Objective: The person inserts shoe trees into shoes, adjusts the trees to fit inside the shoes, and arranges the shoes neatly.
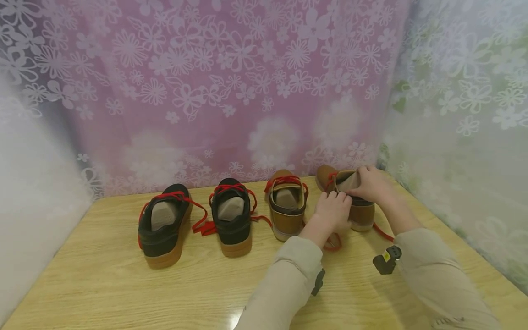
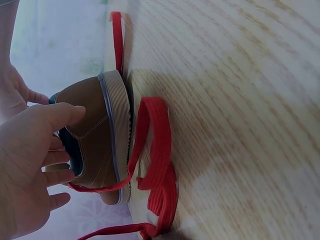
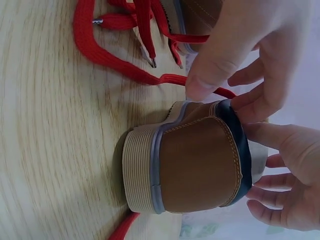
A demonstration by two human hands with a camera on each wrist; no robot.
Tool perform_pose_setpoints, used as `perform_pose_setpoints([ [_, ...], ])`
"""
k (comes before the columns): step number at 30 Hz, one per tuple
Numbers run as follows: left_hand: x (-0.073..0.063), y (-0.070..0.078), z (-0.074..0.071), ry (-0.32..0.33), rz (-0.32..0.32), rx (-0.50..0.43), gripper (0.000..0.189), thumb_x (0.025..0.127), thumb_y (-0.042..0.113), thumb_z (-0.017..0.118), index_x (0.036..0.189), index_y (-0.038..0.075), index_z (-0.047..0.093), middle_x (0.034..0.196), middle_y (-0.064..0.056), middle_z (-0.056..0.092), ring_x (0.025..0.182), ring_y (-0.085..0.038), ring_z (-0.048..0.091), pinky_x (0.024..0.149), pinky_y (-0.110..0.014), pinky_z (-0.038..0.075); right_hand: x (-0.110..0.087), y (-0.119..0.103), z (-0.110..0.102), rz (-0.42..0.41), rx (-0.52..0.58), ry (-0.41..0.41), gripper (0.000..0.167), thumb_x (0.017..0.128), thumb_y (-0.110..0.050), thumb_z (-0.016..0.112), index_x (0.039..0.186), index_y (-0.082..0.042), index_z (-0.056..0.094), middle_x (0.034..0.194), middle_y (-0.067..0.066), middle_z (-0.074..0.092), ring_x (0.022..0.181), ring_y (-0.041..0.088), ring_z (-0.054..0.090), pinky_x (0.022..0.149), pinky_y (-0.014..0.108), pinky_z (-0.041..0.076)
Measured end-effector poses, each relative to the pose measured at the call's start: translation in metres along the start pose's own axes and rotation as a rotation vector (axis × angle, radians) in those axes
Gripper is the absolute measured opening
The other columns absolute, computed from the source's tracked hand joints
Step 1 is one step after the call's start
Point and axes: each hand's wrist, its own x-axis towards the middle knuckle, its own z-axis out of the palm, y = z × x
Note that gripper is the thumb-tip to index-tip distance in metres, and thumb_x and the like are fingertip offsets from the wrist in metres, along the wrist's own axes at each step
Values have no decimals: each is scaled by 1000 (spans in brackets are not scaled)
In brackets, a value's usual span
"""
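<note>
At the far right of the row stands a brown shoe (image 1: 363,213) with red laces, a dark collar and a beige insert (image 1: 349,182) in its opening. My left hand (image 2: 25,165) is at the shoe's near left side, fingertips at the collar and thumb extended beside the heel. Over the opening, my right hand (image 3: 300,175) holds the insert, thumb and fingers on either side of it at the collar. The insert's grey-beige end shows above the dark rim in the right wrist view. A red lace (image 2: 155,135) lies looped on the table beside the shoe.
Left of my hands stands a second brown shoe (image 1: 286,224), then two black shoes (image 1: 233,236) with red laces and tan soles, all with inserts. They stand on a wood-grain table (image 1: 185,293). A flowered curtain (image 1: 231,91) hangs behind, with light walls beside.
</note>
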Motion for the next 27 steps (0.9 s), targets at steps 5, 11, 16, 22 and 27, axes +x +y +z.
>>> perform_pose_setpoints([
  [5, -1, -1, -1, -11, 0, -9, 55, 88, 50, 50, 136, 28, 37, 132, 14, 39, 118, -9, 36, 95, -29, 29, 4, 1, 4, 11, -26, -3, 79, 78, -27, 70, 127, 21, 31, 125, 44, 32, 109, 56, 38, 87, 60, 36],
  [11, -2, -2, -1, -16, 4, -18, 54, 88, 48, 50, 137, 29, 37, 134, 15, 38, 121, -9, 35, 97, -30, 29, 6, 1, 12, 26, -44, 23, 76, 77, -29, 70, 123, 19, 33, 121, 43, 35, 105, 55, 42, 83, 60, 38],
  [16, -2, -3, -2, -17, 4, -27, 53, 88, 51, 51, 134, 30, 39, 134, 16, 38, 120, -8, 36, 96, -29, 29, 6, -1, 17, 45, -95, 62, 70, 77, -29, 70, 119, 16, 36, 116, 41, 39, 101, 54, 45, 77, 59, 40],
  [22, -2, -4, 0, -19, 2, -41, 54, 87, 53, 51, 134, 30, 39, 134, 16, 38, 120, -8, 36, 96, -29, 29, 6, -2, 19, 62, -120, 61, 72, 79, -29, 69, 124, 15, 35, 119, 42, 38, 104, 55, 44, 77, 59, 41],
  [27, -2, -5, -1, -25, 4, -30, 56, 87, 54, 51, 136, 31, 37, 135, 16, 37, 120, -8, 35, 96, -29, 29, 4, -1, 16, 55, -99, 57, 75, 81, -30, 68, 130, 15, 34, 123, 42, 38, 104, 55, 44, 78, 59, 41],
])
